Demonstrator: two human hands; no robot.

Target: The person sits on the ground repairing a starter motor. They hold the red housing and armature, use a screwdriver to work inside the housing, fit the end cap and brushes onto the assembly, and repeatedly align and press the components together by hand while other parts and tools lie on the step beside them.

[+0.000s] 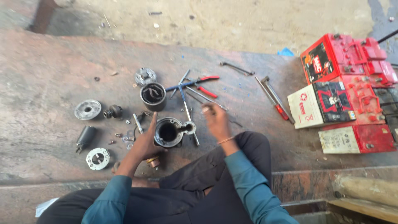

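Motor housing (168, 132): dark metal cylinder, standing on end on the floor (49, 74) near centre, long axis vertical, open mouth facing up, small side lug to the right. Left hand (146, 141): pressed against housing's left wall, thumb raised, fingers wrapped loosely. Right hand (215, 118): blurred, lifted just right of housing; grip and contents cannot be told. Second dark cylinder (153, 96): upright, just beyond. Round end plate (87, 109): far left. Flanged ring (98, 158): near left. Red-handled pliers (199, 83): far centre. Red batteries (348, 91): stacked at right.
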